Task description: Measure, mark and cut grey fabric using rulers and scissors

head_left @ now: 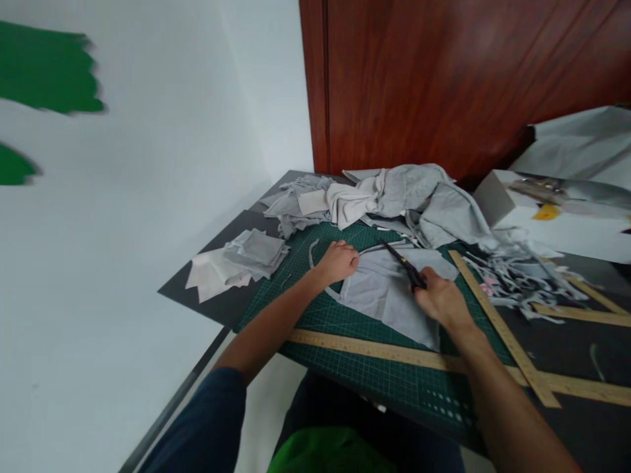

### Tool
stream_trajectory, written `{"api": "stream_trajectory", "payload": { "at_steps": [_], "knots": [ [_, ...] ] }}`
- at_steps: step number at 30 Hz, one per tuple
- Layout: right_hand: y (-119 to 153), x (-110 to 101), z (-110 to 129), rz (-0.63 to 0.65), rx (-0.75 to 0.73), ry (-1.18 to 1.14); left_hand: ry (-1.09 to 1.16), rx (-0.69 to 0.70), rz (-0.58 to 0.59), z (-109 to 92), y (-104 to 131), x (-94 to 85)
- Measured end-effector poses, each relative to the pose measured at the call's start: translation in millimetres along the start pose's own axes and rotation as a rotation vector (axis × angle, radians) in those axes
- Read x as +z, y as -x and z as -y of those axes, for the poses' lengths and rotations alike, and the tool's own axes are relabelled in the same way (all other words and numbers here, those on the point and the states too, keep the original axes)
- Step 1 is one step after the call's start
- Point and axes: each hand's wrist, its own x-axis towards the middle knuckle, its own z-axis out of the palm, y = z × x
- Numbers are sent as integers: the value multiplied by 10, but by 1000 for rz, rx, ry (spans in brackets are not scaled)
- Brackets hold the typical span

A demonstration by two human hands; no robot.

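Grey fabric [387, 295] lies on the green cutting mat [315, 315], with a narrow strip curving along its left side. My left hand [339, 261] is closed at the fabric's upper left edge; what its fingers pinch is too small to make out. Black scissors [405, 264] are in my right hand [438, 295], which is wrapped round their handles. The blades point up and to the left, over the fabric's upper edge.
Wooden rulers [365, 345] lie along the mat's front and right side. Folded cloth pieces [256, 251] sit at the left, heaped fabric [414, 190] at the back, thin scraps [517, 279] at the right. A white box [566, 223] stands behind the scraps.
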Motion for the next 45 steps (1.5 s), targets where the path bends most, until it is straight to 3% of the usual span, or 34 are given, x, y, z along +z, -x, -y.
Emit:
{"api": "stream_trajectory", "payload": {
  "at_steps": [6, 10, 13, 16, 22, 25, 27, 29, 32, 34, 39, 45],
  "knots": [
    [35, 68, 41, -91, 72, -95, 143, 62, -53, -78, -511, 110],
    [72, 100, 45, -105, 73, -113, 188, -164, -12, -224, -782, 219],
    [76, 120, -10, -100, 64, -113, 184, -274, 63, -268, -854, 258],
    [68, 130, -70, -89, 60, -87, 168, -345, 86, -206, -822, 264],
    [43, 83, -29, -75, 66, -16, 115, -578, 43, 104, -558, 197],
    [54, 51, 37, -93, 80, -15, 58, -649, -45, 198, -453, 137],
    [84, 49, 73, -115, 61, -39, 2, -563, -138, 206, -432, 103],
    [129, 65, 101, -125, 32, -62, 4, -316, -150, 174, -438, 94],
    [194, 106, 120, -87, -31, -61, 98, 86, -25, 98, -439, 161],
    [212, 123, 103, -56, -77, -43, 104, 148, 35, 62, -401, 251],
    [148, 65, -49, -88, -29, 24, 19, -150, 28, 14, -234, 447],
    [14, -36, -84, -98, -10, -79, -12, -390, 17, -110, -179, 450]
  ]
}}
